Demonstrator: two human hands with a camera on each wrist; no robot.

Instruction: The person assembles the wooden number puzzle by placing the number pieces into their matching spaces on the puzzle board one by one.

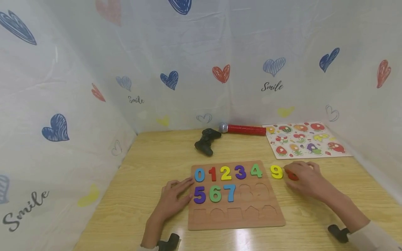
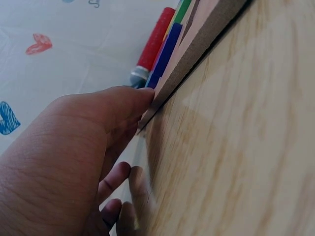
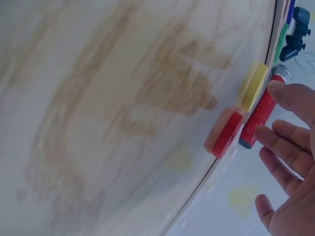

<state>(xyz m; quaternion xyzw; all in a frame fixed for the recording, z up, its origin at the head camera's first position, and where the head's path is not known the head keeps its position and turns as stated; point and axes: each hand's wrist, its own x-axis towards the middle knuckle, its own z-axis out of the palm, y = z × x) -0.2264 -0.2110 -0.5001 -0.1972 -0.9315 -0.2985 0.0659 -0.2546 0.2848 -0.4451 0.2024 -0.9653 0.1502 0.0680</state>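
Note:
A wooden number board lies on the table with pieces 0 to 4 in its top row and a purple 5, a green 6 and a blue 7 below. My left hand touches the board's left edge with thumb and forefinger extended. Just right of the board lies a yellow 9. Beside it is a red piece, partly hidden by my right hand in the head view. The right wrist view shows that hand's fingers spread, apart from the red piece.
A black game controller and a red microphone lie behind the board. To their right is a fruit puzzle board. A white curtain printed with hearts encloses the table at the back and sides.

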